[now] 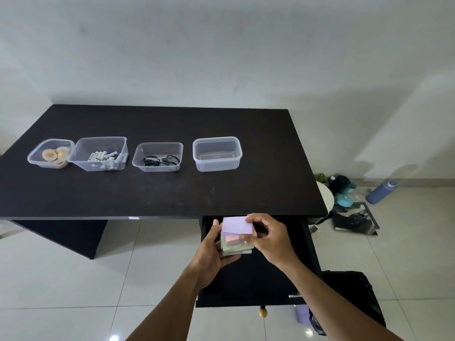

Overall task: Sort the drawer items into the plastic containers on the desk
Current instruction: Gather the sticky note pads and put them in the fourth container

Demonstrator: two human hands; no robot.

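Observation:
Above the open black drawer [283,279] I hold a stack of sticky-note pads [235,232], purple on top, pink and green below. My left hand [213,252] cups the stack from below and the left. My right hand [268,238] pinches the top purple pad at its right edge. On the dark desk [157,193] stand a row of clear plastic containers: one with tape rolls [50,153], one with batteries [101,153], one with black scissors [158,157], and an empty one [217,153] on the right.
The drawer has a brass knob [262,312] at its front. A white stool [325,195], a blue bottle [381,191] and several bags and papers lie on the tiled floor at the right. A black bag [354,299] sits beside the drawer.

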